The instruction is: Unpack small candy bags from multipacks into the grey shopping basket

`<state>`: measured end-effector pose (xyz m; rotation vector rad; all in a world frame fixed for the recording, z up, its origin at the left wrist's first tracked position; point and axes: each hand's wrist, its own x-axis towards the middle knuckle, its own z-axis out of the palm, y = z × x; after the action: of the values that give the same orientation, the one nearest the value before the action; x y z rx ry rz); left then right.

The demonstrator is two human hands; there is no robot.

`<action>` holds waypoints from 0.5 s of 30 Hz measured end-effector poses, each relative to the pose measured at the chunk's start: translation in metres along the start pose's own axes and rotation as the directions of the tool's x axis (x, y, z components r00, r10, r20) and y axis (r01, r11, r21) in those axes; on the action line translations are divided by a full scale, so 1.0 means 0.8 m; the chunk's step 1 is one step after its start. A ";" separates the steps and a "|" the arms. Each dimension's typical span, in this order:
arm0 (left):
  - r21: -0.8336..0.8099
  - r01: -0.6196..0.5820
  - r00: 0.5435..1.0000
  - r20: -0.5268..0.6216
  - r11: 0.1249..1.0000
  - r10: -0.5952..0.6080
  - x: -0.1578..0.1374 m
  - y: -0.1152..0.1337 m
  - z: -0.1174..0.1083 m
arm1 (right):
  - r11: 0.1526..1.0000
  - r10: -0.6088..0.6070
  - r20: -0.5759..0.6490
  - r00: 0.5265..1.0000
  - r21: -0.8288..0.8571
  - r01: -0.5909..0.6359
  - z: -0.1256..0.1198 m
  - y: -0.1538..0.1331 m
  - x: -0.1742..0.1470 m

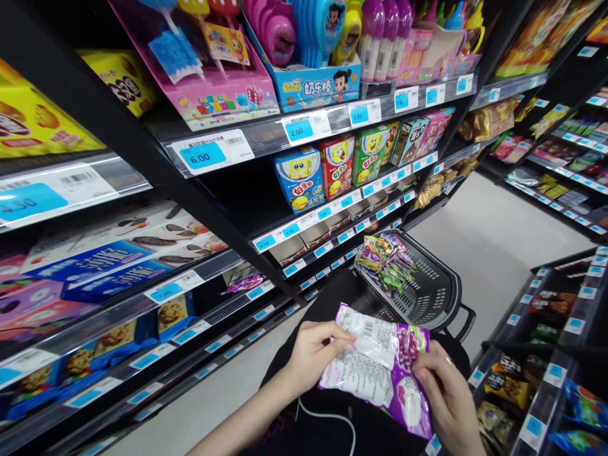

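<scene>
A purple and white candy bag (pixel 375 367) is held over my lap, its printed back with a barcode turned up toward me. My left hand (pixel 320 348) pinches its upper left part between thumb and fingers. My right hand (pixel 444 386) grips the right edge, thumb on top and the other fingers partly hidden. Just beyond the bag, a dark grey shopping basket (pixel 439 278) stands on the floor. Several small colourful candy packets (pixel 387 259) lie heaped in its far left part.
A shelf rack (pixel 266 130) with price labels runs along the left, holding snack boxes (pixel 299 177) and toy-shaped candies (pixel 323 31). Low bins (pixel 536 367) of packaged snacks stand close on my right. Pale floor (pixel 494 218) stretches ahead. A white cable (pixel 332 418) hangs across my lap.
</scene>
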<state>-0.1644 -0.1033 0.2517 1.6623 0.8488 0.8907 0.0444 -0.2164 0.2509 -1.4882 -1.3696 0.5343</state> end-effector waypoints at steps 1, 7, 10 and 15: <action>0.020 -0.030 0.999 0.012 0.999 0.029 -0.001 0.003 -0.001 | 0.999 0.051 -0.008 0.999 0.008 -0.051 0.002 -0.002 0.000; 0.131 -0.100 0.994 -0.027 0.986 0.104 -0.005 0.019 0.003 | 0.967 0.231 -0.149 0.962 0.145 -0.209 0.014 -0.009 -0.003; 0.171 -0.042 0.996 -0.070 0.984 0.054 -0.006 0.028 0.006 | 0.961 0.238 -0.178 0.955 0.187 -0.205 0.014 -0.013 0.001; 0.162 0.027 0.999 -0.030 0.986 -0.022 -0.003 0.039 0.006 | 0.938 0.289 -0.116 0.950 0.235 -0.256 -0.001 -0.023 0.009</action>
<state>-0.1583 -0.1147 0.2807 1.7789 0.9807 0.8478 0.0380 -0.2125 0.2692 -1.5127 -0.9595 0.7096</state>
